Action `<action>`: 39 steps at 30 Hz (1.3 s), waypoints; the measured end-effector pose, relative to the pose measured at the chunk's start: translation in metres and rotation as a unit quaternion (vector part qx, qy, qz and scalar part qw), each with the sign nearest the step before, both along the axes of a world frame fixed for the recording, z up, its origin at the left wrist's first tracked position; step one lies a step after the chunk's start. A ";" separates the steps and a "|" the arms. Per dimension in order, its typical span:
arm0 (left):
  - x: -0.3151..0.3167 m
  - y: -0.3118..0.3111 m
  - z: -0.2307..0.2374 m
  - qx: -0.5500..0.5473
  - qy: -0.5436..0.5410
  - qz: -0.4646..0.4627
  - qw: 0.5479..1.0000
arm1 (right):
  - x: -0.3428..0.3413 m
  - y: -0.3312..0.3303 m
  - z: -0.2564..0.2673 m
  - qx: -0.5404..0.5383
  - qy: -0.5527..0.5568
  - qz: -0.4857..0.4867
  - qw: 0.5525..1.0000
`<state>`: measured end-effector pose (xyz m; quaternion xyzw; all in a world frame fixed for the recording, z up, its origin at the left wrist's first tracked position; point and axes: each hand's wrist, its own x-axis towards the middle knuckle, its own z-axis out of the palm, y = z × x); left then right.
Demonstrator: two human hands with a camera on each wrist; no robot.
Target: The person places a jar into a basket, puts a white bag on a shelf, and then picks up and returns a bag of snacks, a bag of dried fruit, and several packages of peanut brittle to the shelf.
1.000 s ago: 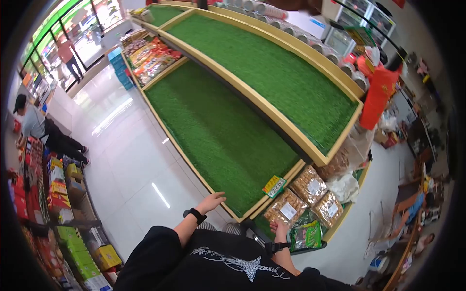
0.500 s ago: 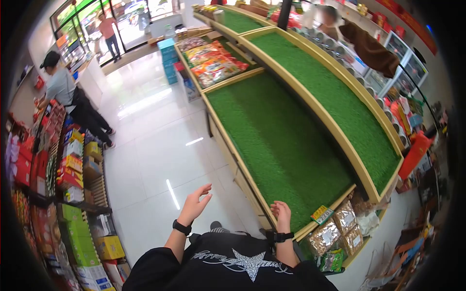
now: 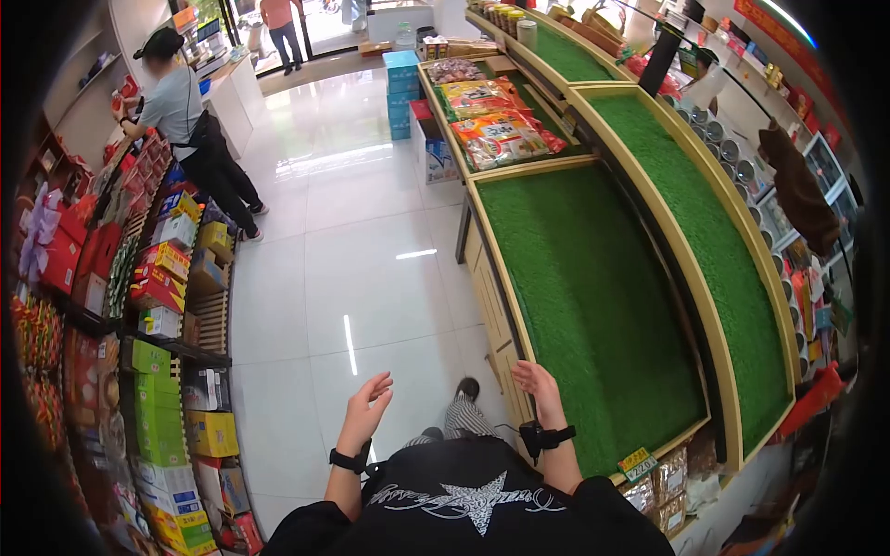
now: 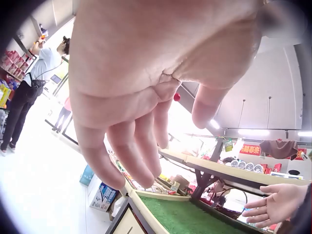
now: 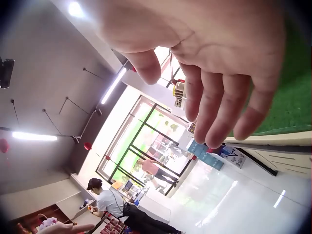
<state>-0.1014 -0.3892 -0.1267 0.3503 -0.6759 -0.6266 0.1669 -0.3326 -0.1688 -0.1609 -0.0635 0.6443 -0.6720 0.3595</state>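
Observation:
My left hand (image 3: 364,410) is held out over the white floor, fingers loosely bent and nothing in them. The left wrist view shows its palm and hanging fingers (image 4: 139,141). My right hand (image 3: 542,391) is beside the near edge of the long display stand (image 3: 593,296), which is lined with green turf. In the right wrist view its relaxed fingers (image 5: 214,105) hold nothing. A yellow and green price card (image 3: 637,462) stands at the stand's near end, with clear bags of brown snacks (image 3: 669,477) just beyond it, partly cut off by the rail.
Bright snack bags (image 3: 501,139) lie in the stand's far section. Blue boxes (image 3: 401,93) are stacked beside it. Shelves with green cartons (image 3: 158,398) line the left, where a person in a cap (image 3: 176,111) stands. Another person (image 3: 281,32) is near the doorway.
My right hand has left the snack bags at the stand's end and drawn back to its side edge. The view has swung left along the aisle. The left hand stays raised over the floor.

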 end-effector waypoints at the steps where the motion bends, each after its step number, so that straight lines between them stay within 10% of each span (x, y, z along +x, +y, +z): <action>1: -0.004 -0.004 0.000 0.000 -0.002 0.003 1.000 | -0.005 -0.008 -0.006 0.011 -0.004 0.006 1.000; 19: -0.205 -0.112 0.042 -0.109 -0.005 0.026 0.994 | -0.229 -0.133 0.019 -0.050 0.027 0.072 0.996; 39: -0.345 -0.271 0.009 -0.054 -0.007 -0.067 0.996 | -0.306 -0.246 0.002 -0.014 -0.027 0.039 0.999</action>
